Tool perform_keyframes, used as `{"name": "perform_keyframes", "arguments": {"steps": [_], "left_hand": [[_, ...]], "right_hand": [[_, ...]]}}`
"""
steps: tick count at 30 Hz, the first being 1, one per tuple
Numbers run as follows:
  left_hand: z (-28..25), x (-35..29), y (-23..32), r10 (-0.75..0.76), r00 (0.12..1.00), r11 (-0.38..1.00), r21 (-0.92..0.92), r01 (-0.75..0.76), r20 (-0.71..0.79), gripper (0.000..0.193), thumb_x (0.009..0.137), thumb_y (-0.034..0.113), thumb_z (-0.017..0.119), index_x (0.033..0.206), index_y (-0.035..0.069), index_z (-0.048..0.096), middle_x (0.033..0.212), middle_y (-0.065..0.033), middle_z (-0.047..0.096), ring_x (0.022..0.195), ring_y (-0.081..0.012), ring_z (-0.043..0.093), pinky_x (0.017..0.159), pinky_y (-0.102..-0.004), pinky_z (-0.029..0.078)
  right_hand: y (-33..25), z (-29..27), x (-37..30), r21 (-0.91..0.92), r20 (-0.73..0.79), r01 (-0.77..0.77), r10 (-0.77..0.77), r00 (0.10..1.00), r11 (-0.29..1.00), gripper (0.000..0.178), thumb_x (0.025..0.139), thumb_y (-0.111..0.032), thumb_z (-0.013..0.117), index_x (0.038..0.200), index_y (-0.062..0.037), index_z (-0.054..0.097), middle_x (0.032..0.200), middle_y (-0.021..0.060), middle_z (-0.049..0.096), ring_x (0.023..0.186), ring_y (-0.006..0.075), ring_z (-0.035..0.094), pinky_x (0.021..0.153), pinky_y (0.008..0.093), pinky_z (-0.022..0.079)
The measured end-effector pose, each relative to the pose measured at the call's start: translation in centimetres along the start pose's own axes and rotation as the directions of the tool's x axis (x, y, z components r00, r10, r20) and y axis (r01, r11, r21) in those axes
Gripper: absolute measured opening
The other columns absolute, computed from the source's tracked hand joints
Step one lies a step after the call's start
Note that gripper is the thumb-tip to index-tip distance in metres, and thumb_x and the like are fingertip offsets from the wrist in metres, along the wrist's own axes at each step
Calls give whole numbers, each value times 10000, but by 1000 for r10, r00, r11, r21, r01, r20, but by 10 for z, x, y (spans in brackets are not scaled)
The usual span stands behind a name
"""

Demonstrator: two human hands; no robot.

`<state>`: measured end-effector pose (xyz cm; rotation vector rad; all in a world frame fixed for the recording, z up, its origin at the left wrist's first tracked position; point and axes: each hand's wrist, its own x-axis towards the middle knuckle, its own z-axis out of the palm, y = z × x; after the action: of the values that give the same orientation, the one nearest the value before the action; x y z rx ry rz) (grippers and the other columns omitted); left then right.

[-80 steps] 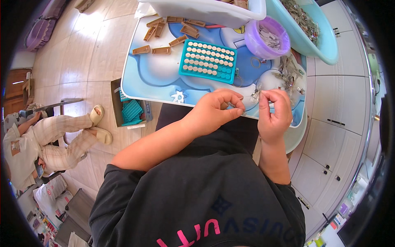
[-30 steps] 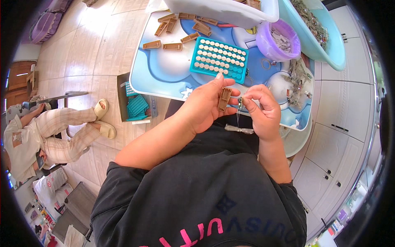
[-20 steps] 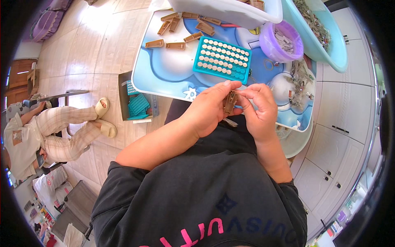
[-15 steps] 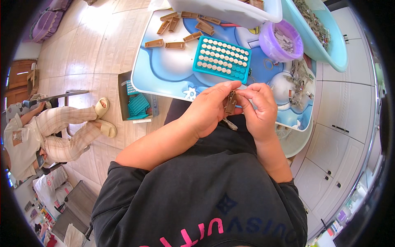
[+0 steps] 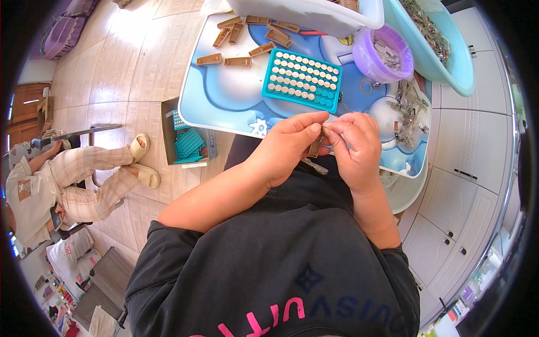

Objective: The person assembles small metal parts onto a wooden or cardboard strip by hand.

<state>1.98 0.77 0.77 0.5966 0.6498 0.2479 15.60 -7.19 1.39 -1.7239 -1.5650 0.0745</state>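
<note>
Just off the table's near edge, my left hand (image 5: pixel 286 143) holds a small narrow brown plastic casing (image 5: pixel 315 148), its thumb near the upper end. My right hand (image 5: pixel 359 149) meets it there, thumb and forefinger pinched at the top of the casing. Fingers hide that end, so any small part between them does not show. A pale thin strand (image 5: pixel 315 167) hangs below the casing. Beyond my hands lies a teal tray (image 5: pixel 297 103) with rows of round silvery button cells (image 5: pixel 290 73); its near right corner has bare slots.
More brown casings (image 5: pixel 238 62) lie on the blue patterned table (image 5: pixel 236 92). A purple bowl (image 5: pixel 368 64), a white bin (image 5: pixel 303 19) and a light-blue tub (image 5: pixel 463 73) stand beyond. Small wired parts (image 5: pixel 407 112) are heaped right. A person (image 5: pixel 84 168) sits left, near a box of teal trays (image 5: pixel 189 143).
My left thumb has come over the casing's upper end, and the fingertips of both hands are closer together. Less of the casing shows now. The tray and loose casings stay put.
</note>
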Motion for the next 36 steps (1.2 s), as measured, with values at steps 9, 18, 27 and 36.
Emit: {"name": "perform_keyframes", "arguments": {"steps": [9, 18, 27, 36], "left_hand": [[3, -3, 3, 29, 998, 998, -47, -32, -48, 343, 974, 123, 402, 1280, -29, 434, 1022, -89, 574, 909, -146, 564, 795, -270, 483], [-1, -1, 2, 55, 998, 997, 54, -54, -14, 325, 966, 105, 411, 1256, -33, 459, 1043, -90, 577, 904, -118, 577, 779, -243, 491], [2, 0, 7, 175, 978, 984, 7, -176, -112, 272, 951, 87, 435, 1201, -12, 480, 1082, -118, 577, 944, -185, 603, 804, -300, 515], [1, 0, 9, 228, 962, 973, 10, -230, -151, 258, 954, 83, 418, 1199, 14, 465, 1163, -124, 540, 1027, -216, 583, 839, -342, 518]], "right_hand": [[-6, -5, -2, -1, 61, 71, -71, 996, 997, 267, 664, -136, 727, 907, -84, 627, 847, 41, 586, 806, 259, 549, 831, 417, 401], [-4, -3, -1, -23, 42, 87, -86, 995, 996, 230, 668, -133, 732, 867, -91, 624, 828, 36, 584, 792, 257, 551, 822, 422, 411], [-21, -2, -6, 8, -5, 21, -21, 1000, 1000, 296, 665, -165, 749, 888, -84, 573, 788, 29, 579, 746, 232, 552, 693, 373, 389], [-18, 16, -19, 81, -1, 3, -3, 1000, 997, 273, 651, -53, 728, 840, -88, 533, 735, 40, 578, 668, 244, 547, 613, 353, 376]]}}
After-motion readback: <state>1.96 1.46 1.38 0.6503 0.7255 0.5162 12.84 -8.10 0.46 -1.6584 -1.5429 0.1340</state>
